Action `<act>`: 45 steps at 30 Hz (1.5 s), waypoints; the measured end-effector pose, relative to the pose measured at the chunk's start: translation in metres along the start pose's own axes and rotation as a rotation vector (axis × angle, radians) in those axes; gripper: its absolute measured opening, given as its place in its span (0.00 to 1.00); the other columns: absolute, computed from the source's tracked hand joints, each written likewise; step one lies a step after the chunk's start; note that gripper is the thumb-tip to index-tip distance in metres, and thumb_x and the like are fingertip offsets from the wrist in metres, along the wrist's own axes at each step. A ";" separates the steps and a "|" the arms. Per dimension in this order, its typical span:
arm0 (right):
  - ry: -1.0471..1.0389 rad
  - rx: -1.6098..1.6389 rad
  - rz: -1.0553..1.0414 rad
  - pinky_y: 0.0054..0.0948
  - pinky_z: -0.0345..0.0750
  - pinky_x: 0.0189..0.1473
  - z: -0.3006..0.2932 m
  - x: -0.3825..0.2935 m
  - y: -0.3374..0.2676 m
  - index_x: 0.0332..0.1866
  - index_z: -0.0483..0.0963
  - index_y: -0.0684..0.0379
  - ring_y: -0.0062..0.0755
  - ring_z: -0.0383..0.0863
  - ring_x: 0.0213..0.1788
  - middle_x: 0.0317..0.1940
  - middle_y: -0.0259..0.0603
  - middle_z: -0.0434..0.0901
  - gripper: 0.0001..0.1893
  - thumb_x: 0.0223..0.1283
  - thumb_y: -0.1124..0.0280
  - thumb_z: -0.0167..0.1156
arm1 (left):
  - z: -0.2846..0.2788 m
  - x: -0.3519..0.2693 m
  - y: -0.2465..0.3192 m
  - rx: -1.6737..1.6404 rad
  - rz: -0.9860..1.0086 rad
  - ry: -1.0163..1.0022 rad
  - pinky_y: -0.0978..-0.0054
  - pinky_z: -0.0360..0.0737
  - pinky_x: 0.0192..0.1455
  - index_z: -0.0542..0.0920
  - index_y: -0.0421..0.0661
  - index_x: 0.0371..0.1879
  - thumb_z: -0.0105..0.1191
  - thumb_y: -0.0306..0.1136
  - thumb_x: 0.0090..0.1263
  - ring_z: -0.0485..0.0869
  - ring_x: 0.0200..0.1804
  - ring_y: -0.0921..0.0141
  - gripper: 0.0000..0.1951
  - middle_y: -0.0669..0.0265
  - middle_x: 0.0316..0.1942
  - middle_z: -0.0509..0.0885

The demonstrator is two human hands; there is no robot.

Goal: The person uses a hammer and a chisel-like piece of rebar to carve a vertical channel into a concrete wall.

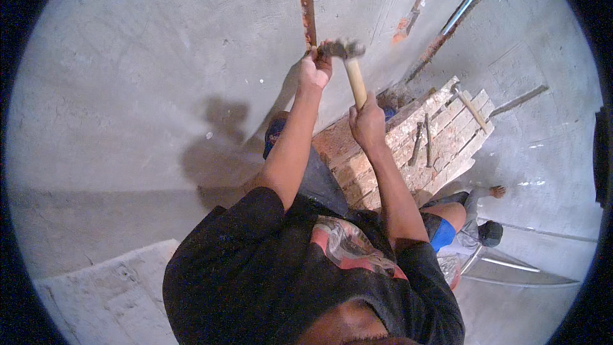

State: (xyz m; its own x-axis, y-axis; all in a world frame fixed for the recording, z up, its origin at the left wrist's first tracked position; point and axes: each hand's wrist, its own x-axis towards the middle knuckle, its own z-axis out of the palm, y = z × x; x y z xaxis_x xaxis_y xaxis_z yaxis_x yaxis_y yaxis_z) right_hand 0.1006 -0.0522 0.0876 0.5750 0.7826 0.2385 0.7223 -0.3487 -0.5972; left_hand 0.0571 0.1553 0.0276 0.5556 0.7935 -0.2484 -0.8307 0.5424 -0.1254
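Observation:
My right hand (pixel 369 120) grips the wooden handle of a hammer (pixel 355 79). The hammer's metal head is slightly blurred and overlaps the fingers of my left hand (pixel 317 68). That left hand is raised against the grey plastered wall (pixel 230 24), at the lower end of a narrow chased groove (pixel 306 5) with reddish brick showing inside. Its fingers are curled; what they hold, if anything, is hidden behind the hammer head. Below and to the right of my right hand is a platform of wooden boards (pixel 448 139).
A second hammer (pixel 471 108) and two rod-like tools (pixel 427 141) lie on the dusty boards. Another person (pixel 455 225) is beyond the platform at the right, one hand near the wall. A shiny conduit (pixel 469 0) sits in another wall groove.

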 end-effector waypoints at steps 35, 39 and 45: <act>-0.037 0.375 0.248 0.40 0.73 0.37 -0.047 -0.060 0.041 0.38 0.70 0.65 0.53 0.77 0.33 0.29 0.55 0.76 0.13 0.48 0.70 0.59 | -0.060 -0.035 -0.011 0.705 -0.100 -0.066 0.58 0.76 0.50 0.71 0.42 0.32 0.47 0.35 0.67 0.80 0.43 0.58 0.09 0.57 0.33 0.78; -0.041 0.377 0.293 0.39 0.73 0.37 -0.049 -0.065 0.051 0.39 0.70 0.65 0.51 0.77 0.32 0.28 0.55 0.76 0.14 0.48 0.70 0.60 | -0.059 -0.034 -0.003 0.648 -0.111 -0.060 0.57 0.74 0.53 0.71 0.38 0.34 0.49 0.34 0.65 0.78 0.44 0.57 0.10 0.54 0.36 0.78; -0.011 0.399 0.310 0.38 0.72 0.36 -0.054 -0.069 0.053 0.39 0.70 0.66 0.46 0.76 0.31 0.27 0.52 0.76 0.14 0.50 0.69 0.60 | -0.037 -0.032 -0.004 0.498 -0.045 -0.051 0.55 0.77 0.50 0.70 0.38 0.33 0.44 0.30 0.68 0.79 0.42 0.57 0.07 0.55 0.35 0.77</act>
State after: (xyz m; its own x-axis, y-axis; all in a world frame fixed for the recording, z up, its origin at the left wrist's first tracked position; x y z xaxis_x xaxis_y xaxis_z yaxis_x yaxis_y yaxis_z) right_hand 0.1196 -0.1528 0.0811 0.7334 0.6798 -0.0032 0.3139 -0.3427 -0.8854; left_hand 0.0418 0.1178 0.0002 0.6021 0.7718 -0.2046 -0.6948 0.6327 0.3421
